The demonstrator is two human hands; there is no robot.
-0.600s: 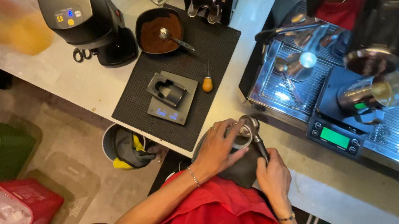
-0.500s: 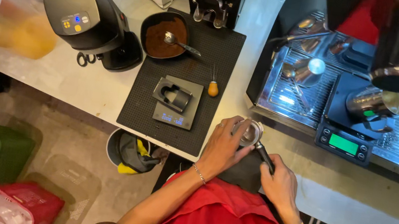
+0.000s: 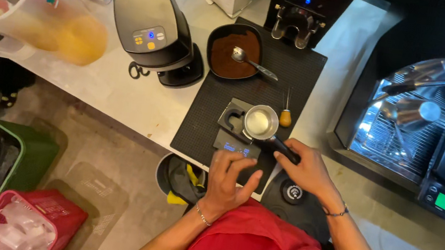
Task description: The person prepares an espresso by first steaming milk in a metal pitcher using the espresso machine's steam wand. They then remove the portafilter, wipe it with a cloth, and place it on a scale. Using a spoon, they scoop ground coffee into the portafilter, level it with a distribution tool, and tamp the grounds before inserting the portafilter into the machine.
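Portafilter sits on the small scale, your right hand with its grip clamped on the black handle. Your left hand rests fingers loose at the scale's front edge. Black mat covers the pale bench; bins stand below.

Dish of ground coffee with spoon, black grinder, orange-filled pitcher.

Bowl of grounds and grinder crowd the mat.

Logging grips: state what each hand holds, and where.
Right hand holds the portafilter by its black handle; left hand holds nothing, fingertips at the scale.
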